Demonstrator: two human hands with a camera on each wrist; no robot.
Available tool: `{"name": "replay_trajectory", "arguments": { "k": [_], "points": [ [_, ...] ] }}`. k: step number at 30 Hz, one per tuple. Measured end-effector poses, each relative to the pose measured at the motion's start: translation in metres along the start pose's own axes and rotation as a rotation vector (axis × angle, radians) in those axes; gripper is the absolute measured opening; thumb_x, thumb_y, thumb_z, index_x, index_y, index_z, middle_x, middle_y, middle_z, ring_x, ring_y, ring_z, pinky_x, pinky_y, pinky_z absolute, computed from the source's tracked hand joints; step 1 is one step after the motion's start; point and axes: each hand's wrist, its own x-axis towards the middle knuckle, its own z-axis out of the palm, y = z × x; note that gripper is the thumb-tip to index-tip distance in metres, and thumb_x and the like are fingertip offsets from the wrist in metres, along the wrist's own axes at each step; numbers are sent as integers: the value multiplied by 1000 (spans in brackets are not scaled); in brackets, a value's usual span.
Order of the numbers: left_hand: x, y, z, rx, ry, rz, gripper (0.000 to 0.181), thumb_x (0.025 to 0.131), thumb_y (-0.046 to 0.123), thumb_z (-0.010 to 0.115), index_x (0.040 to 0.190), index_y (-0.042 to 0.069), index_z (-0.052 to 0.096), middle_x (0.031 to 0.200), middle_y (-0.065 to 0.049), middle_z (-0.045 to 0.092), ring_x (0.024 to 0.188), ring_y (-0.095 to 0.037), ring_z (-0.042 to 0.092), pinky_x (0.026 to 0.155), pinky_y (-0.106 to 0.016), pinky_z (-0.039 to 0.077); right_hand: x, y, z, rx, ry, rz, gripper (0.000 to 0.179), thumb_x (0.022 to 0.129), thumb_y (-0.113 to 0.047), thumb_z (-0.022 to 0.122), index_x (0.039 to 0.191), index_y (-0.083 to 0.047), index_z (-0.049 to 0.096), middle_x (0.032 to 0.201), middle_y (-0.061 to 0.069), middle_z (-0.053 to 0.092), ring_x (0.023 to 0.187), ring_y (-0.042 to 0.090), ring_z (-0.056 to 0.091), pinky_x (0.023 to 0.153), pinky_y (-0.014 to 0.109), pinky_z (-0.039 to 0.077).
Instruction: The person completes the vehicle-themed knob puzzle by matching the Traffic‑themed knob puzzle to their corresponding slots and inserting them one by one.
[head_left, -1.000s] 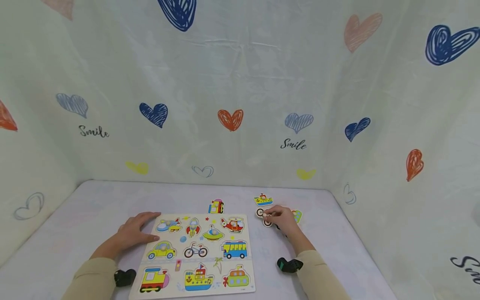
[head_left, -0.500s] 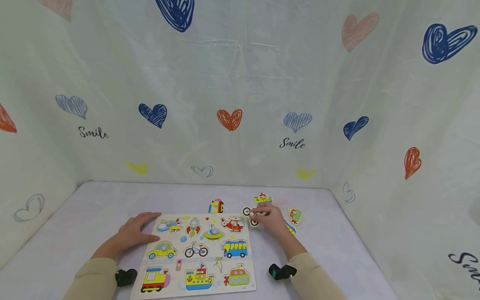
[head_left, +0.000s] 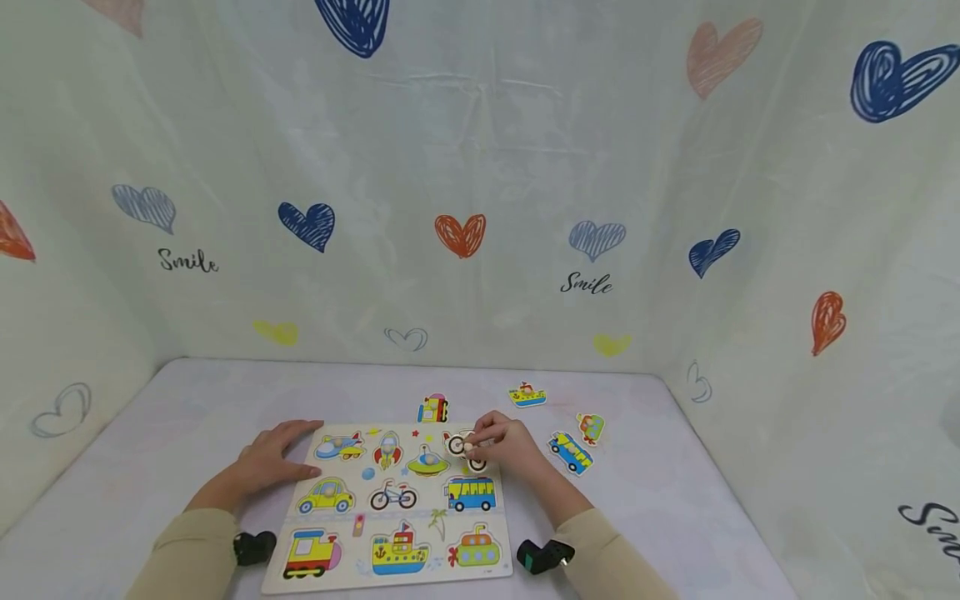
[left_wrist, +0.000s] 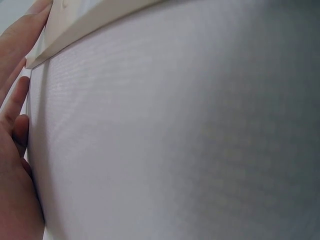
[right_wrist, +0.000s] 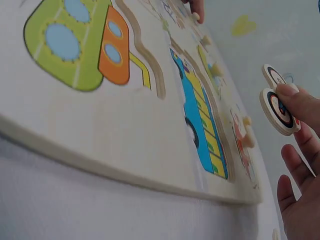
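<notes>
My right hand point(head_left: 510, 450) pinches a wooden bicycle puzzle piece point(head_left: 456, 446) above the upper right corner of the puzzle board point(head_left: 405, 518). In the right wrist view, thumb and finger grip the tilted bicycle piece point(right_wrist: 280, 107), apart from the board. A bicycle-shaped recess point(head_left: 393, 495) lies mid-board with a bicycle printed in it. At the board's left edge rests my left hand point(head_left: 273, 454), fingers extended, thumb on the edge. The left wrist view shows only part of that hand point(left_wrist: 17, 200) beside the board's edge. The held piece partly hides the helicopter.
Loose train point(head_left: 432, 408), ship point(head_left: 528, 395), submarine point(head_left: 591, 428) and bus point(head_left: 570, 453) pieces lie behind and right of the board. Knobbed pieces such as the car point(head_left: 326, 496) and rocket point(head_left: 387, 451) sit in the board. A heart-printed curtain point(head_left: 480, 183) stands behind the table.
My right hand has carried the bicycle piece leftward from the loose pieces to over the board, uncovering the bus and submarine pieces. The left hand has stayed put.
</notes>
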Motion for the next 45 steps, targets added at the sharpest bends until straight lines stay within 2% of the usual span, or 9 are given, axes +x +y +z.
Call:
{"name": "replay_trajectory", "arguments": {
  "k": [8, 17, 25, 29, 32, 36, 39, 45],
  "points": [
    [-1, -1, 0, -1, 0, -6, 89, 72, 45, 82, 142, 4, 45, 145, -31, 33, 127, -54, 27, 96, -74, 21, -3, -11, 26, -6, -125, -46, 8, 79, -12, 82, 87, -13, 81, 96, -8, 59, 99, 14, 51, 71, 20, 51],
    [0, -1, -1, 14, -3, -39, 90, 72, 45, 82, 143, 5, 44, 146, -30, 32, 128, -54, 26, 96, -74, 21, -4, -27, 50, -7, -247, -130, 9, 78, -12, 82, 87, -12, 81, 95, -11, 60, 94, 8, 52, 74, 22, 48],
    [1, 2, -1, -5, 11, -28, 89, 72, 43, 83, 143, 6, 44, 146, -30, 32, 128, -52, 25, 97, -73, 20, 2, -35, 63, -41, -314, -134, 8, 78, -12, 82, 86, -15, 81, 89, -14, 61, 89, 3, 52, 75, 24, 45],
    [2, 2, 0, -7, 13, -27, 89, 71, 43, 83, 143, 7, 45, 146, -29, 33, 128, -52, 26, 96, -74, 21, 4, -39, 68, -76, -342, -160, 10, 77, -12, 83, 87, -14, 81, 87, -14, 60, 85, 1, 53, 81, 27, 41],
    [3, 2, 0, -6, 15, -30, 89, 71, 43, 83, 143, 7, 45, 147, -28, 33, 128, -51, 26, 96, -74, 22, 6, -41, 71, -113, -349, -189, 12, 77, -11, 83, 88, -14, 81, 86, -14, 59, 83, 0, 53, 78, 23, 42],
    [4, 3, 0, -4, 19, -24, 89, 71, 44, 83, 143, 7, 45, 147, -28, 33, 128, -51, 27, 96, -74, 22, 10, -44, 75, -149, -354, -223, 11, 77, -12, 83, 87, -15, 81, 82, -15, 60, 80, 0, 51, 68, 19, 42],
    [4, 3, 0, 1, 18, -21, 89, 71, 44, 83, 142, 7, 45, 146, -29, 34, 127, -52, 28, 96, -74, 22, 13, -46, 79, -163, -374, -246, 11, 76, -11, 84, 85, -15, 80, 79, -15, 61, 78, 0, 50, 66, 18, 41],
    [2, 1, 1, 7, 15, -29, 89, 70, 44, 84, 142, 7, 46, 146, -29, 35, 127, -52, 30, 95, -73, 24, 16, -46, 86, -213, -407, -224, 13, 74, -11, 85, 82, -18, 80, 78, -17, 60, 76, -1, 50, 67, 19, 41]
  ]
}}
